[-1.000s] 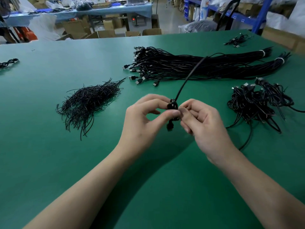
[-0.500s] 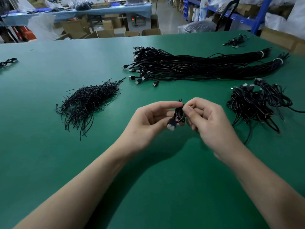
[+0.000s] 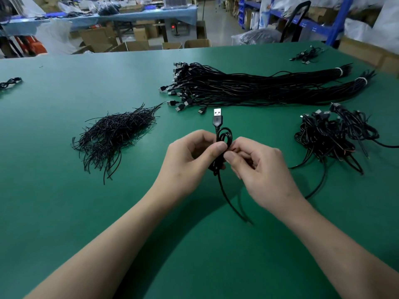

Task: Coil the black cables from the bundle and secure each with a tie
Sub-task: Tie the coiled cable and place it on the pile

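Head view: you hold the USB cable (image 3: 224,138) above the green table (image 3: 64,212), right between your hands. Your left hand (image 3: 190,160) pinches the small coil between thumb and curled fingers. Your right hand (image 3: 257,167) pinches it from the other side, so the thumbs almost meet on the loops.

The coil's long axis runs straight away from you. The USB plug (image 3: 217,114) sticks out at the far end, and the loose tail (image 3: 228,199) hangs from the near end towards you, between your wrists.

That tail probably needs gathering first. It leaves the coil just below your thumbs, about equally near either hand.

The pile of ties (image 3: 114,134) lies to the left, so your left hand is nearer. The bundle (image 3: 248,87) lies beyond the plug, and the coiled cables (image 3: 332,134) lie to your right.
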The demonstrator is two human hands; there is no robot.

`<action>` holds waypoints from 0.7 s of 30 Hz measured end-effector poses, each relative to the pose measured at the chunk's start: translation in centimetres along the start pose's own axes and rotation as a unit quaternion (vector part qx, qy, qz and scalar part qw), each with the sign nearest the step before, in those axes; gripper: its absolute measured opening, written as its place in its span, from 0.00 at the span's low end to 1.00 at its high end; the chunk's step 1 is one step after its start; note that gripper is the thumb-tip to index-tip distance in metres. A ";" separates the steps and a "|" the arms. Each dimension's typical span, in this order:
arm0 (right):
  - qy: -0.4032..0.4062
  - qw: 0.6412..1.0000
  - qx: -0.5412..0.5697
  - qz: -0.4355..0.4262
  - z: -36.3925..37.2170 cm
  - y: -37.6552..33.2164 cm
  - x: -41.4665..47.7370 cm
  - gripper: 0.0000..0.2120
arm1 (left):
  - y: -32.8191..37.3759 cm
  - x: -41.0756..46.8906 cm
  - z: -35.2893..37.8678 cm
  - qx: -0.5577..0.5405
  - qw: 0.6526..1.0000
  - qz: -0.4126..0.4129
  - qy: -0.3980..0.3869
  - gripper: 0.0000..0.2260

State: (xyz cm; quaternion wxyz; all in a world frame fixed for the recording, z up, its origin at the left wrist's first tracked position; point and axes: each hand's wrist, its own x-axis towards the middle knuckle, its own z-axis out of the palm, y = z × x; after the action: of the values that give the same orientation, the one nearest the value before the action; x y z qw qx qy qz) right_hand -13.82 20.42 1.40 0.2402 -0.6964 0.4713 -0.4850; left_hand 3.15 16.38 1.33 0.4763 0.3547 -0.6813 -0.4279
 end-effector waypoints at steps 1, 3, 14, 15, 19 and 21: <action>0.009 0.999 -0.030 -0.022 0.0 -0.1 0.0 0.09 | 0.1 0.0 -0.1 -0.036 0.999 -0.017 0.008 0.10; 0.024 0.992 -0.101 -0.070 0.0 -0.2 0.0 0.08 | 0.2 0.0 -0.2 -0.091 0.994 -0.057 0.017 0.16; -0.025 0.955 0.223 0.194 -1.0 0.7 0.8 0.10 | -0.2 -0.1 -0.5 0.200 0.972 0.114 -0.040 0.12; -0.039 0.938 0.265 0.219 -0.8 0.6 0.8 0.09 | -0.1 0.0 -0.6 0.215 0.968 0.127 -0.022 0.10; -0.069 0.934 0.289 0.199 -0.5 0.4 0.6 0.08 | -0.1 0.0 -0.6 0.163 0.982 0.092 -0.006 0.04; -0.052 0.967 0.204 0.145 -0.6 0.4 0.6 0.09 | 0.0 0.0 -0.3 0.092 0.995 0.012 -0.020 0.09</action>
State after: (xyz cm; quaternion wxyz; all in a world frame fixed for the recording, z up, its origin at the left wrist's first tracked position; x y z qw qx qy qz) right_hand -14.48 19.77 1.66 0.4691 -0.5814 0.4449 -0.4938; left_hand 3.49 16.33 1.37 0.4334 0.3801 -0.7314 -0.3643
